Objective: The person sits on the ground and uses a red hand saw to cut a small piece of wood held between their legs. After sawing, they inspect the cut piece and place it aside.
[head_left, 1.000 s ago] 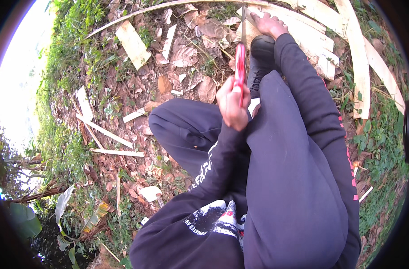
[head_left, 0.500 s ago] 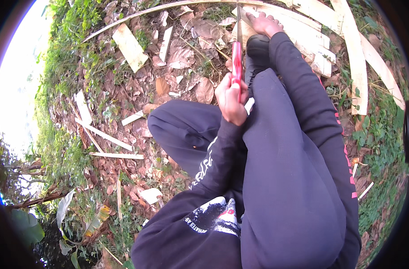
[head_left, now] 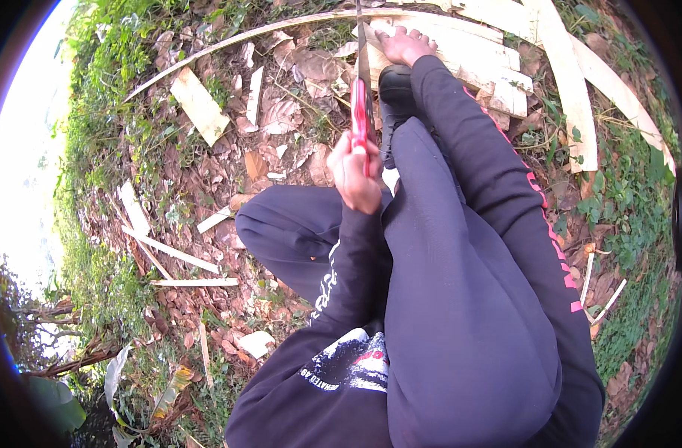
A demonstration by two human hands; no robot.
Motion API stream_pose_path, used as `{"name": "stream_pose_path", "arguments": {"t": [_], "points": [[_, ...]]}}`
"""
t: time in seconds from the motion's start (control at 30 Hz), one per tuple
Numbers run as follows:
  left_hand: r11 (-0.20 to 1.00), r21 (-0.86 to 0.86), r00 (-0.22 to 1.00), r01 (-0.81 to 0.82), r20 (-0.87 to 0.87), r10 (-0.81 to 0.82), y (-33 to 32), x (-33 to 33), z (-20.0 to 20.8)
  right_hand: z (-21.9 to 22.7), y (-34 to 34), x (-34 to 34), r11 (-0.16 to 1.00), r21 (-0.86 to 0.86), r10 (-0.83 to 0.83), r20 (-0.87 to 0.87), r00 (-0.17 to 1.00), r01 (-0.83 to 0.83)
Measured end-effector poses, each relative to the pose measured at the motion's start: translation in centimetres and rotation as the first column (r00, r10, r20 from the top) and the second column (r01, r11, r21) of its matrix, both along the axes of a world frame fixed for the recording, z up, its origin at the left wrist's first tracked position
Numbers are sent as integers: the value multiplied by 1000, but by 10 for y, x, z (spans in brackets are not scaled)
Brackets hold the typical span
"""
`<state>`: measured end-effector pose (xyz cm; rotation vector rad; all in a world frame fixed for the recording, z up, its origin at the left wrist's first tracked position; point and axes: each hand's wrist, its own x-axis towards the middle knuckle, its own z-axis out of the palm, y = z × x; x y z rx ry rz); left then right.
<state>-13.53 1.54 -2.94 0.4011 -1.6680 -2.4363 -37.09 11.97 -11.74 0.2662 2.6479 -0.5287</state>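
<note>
My left hand (head_left: pixel 354 173) is closed round the red handle of a handsaw (head_left: pixel 359 112), held in front of my bent knees. Its narrow dark blade points away from me and crosses the edge of the pale boards at the top; the far tip runs out of the picture. My right hand (head_left: pixel 405 46) lies flat with fingers spread on the near left end of a stack of pale wooden boards (head_left: pixel 468 54), just right of the blade. A black shoe (head_left: pixel 398 88) rests against the boards below that hand.
A long thin curved strip (head_left: pixel 244 41) stretches left from the boards. Longer planks (head_left: pixel 569 89) cross at the upper right. Offcuts (head_left: pixel 199 106) and thin sticks (head_left: pixel 195 282) are scattered over leaf-covered ground at the left. Green plants (head_left: pixel 94 187) border the far left.
The whole view has shifted, so both hands, the saw and the boards appear farther left. The saw stays in my left hand, and my right hand stays flat on the boards.
</note>
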Motion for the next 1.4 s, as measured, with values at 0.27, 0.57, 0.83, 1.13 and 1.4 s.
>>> {"name": "stream_pose_path", "arguments": {"t": [0.27, 0.57, 0.83, 1.13, 1.4], "points": [[999, -26, 1000, -21, 6, 21, 8, -70, -11, 9, -7, 9, 999, -44, -12, 54, 998, 14], [995, 84, 997, -56, 63, 50, 13, -16, 7, 12, 4, 1, 997, -74, -12, 58, 998, 17], [994, 105, 1000, 22, 9, -23, -3, -66, -17, 11, 0, 1, 998, -50, 36, 61, 997, -33], [998, 57, 1000, -24, -1, 24, 10, -49, -6, 16, 2, 5, 993, -67, 104, 86, 991, -99], [989, 149, 1000, 4, -6, -4, 11, -53, -17, 23, 5, 9, 986, -72, 155, 47, 987, -151]]}}
